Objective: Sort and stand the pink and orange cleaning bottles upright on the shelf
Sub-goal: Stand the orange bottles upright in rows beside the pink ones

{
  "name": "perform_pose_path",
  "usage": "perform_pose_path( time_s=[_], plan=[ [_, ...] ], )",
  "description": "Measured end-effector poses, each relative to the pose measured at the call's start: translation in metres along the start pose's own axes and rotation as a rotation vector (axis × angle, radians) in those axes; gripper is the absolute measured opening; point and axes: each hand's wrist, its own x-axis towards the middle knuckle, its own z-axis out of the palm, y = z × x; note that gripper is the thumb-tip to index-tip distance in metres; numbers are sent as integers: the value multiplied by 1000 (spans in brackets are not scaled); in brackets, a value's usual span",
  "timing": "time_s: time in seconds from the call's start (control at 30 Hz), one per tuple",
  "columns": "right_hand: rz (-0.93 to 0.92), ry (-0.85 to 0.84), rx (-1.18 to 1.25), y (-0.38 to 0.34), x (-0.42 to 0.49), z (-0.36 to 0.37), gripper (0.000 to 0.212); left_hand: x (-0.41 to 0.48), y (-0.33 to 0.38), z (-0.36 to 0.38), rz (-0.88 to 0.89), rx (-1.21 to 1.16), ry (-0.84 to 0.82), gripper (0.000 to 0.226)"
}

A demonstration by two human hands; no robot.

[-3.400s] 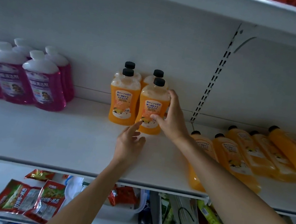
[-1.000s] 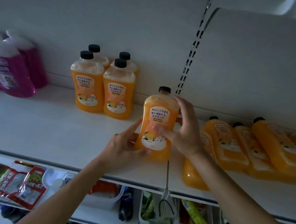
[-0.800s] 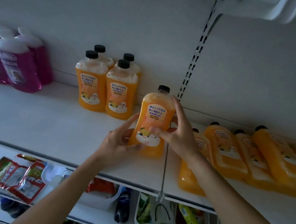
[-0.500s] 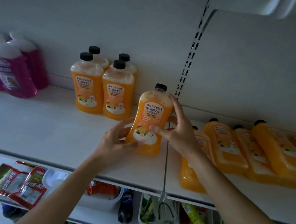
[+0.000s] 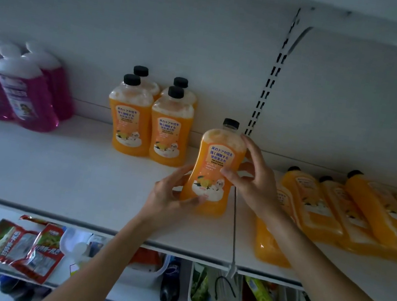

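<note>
Fingers of the left hand (image 5: 172, 194) and right hand (image 5: 255, 184) are grasping an orange cleaner bottle (image 5: 216, 163) labelled "床のドアや窓を強く掃除する", at the shelf (image 5: 58, 175).

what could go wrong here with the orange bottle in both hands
1. The held orange bottle is tilted, cap rightward, between the left hand and right hand; released so, it could topple on the shelf.
2. The right forearm crosses a lying orange bottle near the shelf's front edge; a nudge might knock it off.

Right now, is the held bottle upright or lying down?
The bottle is upright, leaning slightly: cap on top, base by the shelf, left hand and right hand gripping it. Contact unclear.
</note>
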Motion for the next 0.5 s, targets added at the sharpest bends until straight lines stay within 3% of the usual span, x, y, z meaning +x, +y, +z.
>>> perform_pose_path(
  time_s=[0.5],
  plan=[
    [-76, 22, -126, 0, -1, 3, 84, 1, -2, -2, 38, 14, -23, 59]
  ],
)
